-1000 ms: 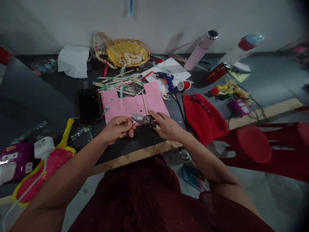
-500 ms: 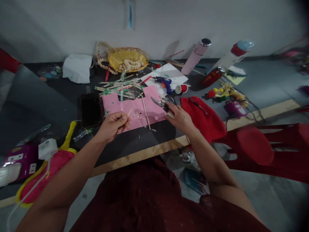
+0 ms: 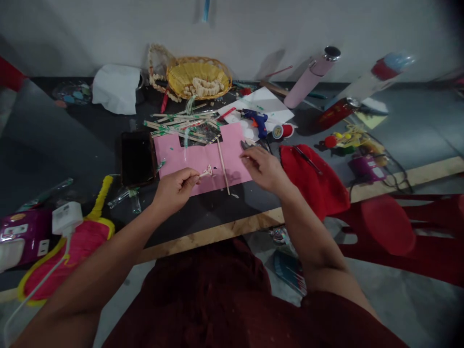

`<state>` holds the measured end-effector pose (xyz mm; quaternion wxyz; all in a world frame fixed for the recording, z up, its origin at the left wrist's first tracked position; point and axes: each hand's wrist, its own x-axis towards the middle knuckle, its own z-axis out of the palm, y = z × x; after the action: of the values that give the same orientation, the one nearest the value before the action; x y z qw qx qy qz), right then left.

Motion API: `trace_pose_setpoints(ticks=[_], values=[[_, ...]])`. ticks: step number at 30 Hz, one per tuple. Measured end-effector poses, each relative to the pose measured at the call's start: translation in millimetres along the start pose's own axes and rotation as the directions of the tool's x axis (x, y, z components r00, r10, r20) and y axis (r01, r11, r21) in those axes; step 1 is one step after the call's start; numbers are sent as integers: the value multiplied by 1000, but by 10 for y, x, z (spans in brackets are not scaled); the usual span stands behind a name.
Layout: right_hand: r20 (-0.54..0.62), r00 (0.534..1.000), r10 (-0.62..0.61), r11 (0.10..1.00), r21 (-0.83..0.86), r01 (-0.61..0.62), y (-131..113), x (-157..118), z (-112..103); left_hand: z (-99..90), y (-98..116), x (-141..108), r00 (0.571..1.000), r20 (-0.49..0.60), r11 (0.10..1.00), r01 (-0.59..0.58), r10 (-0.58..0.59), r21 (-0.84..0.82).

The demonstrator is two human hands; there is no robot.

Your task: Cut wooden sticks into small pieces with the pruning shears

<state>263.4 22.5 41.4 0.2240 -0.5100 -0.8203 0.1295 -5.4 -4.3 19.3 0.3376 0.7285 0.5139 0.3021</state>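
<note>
My left hand (image 3: 177, 189) is closed in a pinch on a short thin wooden stick (image 3: 205, 174). The stick's tip points at a small heap of cut stick pieces (image 3: 209, 169) on the pink paper (image 3: 170, 153). A longer stick (image 3: 223, 169) lies across the same sheet. Over the paper's right edge is my right hand (image 3: 264, 168), its thumb and fingers apart. Just beyond its fingers lie the pruning shears (image 3: 248, 144), partly hidden by the hand.
Long sticks with green wrapping (image 3: 181, 124) lie behind the paper. A blue glue gun (image 3: 258, 121), red thread spool (image 3: 286, 131) and red cloth (image 3: 315, 179) are to the right. A phone (image 3: 137, 158) is at left. Farther back stand a yellow basket (image 3: 181, 77) and pink flask (image 3: 311, 77).
My left hand has lowered the short stick toward the heap of pieces. My right hand has let go of the pruning shears, which now lie beyond its fingers. The view has shifted slightly.
</note>
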Motion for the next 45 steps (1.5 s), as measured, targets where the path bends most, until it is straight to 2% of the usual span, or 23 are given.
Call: trace_pose_setpoints(ticks=[2, 6, 11, 15, 21, 25, 29, 32, 34, 40, 43, 45], values=[[152, 984, -91, 970, 238, 53, -203, 157, 81, 4, -19, -5, 1000, 24, 994, -22, 20, 105], [267, 952, -147, 886, 464, 6, -451, 316, 304, 5, -52, -3, 999, 48, 977, -18, 8, 214], [362, 928, -93, 807, 573, -142, -433, 233, 449, 21, -65, 3, 991, 129, 950, -81, 44, 301], [425, 894, -141, 802, 579, -149, -345, 186, 451, 26, -51, 7, 987, 126, 931, -138, 101, 337], [463, 865, -196, 800, 585, -131, -374, 184, 466, 23, -65, -3, 976, 152, 880, -206, 155, 428], [415, 882, -225, 817, 573, -61, -433, 161, 481, 28, -89, -12, 974, 171, 857, -216, 152, 469], [357, 890, -284, 827, 560, 40, -441, 139, 497, 9, -55, -19, 968, 165, 866, -243, 188, 438], [301, 881, -366, 754, 650, 91, -427, 126, 505, -31, 11, -37, 964, 141, 882, -262, 224, 392], [283, 875, -392, 693, 716, 79, -416, 123, 515, -58, 55, -52, 963, 125, 896, -267, 238, 355], [300, 874, -382, 572, 820, -31, -449, 110, 559, -95, 113, -83, 969, 87, 924, -246, 230, 292], [331, 879, -342, 487, 863, -136, -504, 81, 518, -110, 104, -74, 979, 51, 953, -202, 196, 224], [330, 886, -326, 467, 871, -152, -504, 78, 476, -112, 80, -55, 987, 5, 970, -162, 164, 184]])
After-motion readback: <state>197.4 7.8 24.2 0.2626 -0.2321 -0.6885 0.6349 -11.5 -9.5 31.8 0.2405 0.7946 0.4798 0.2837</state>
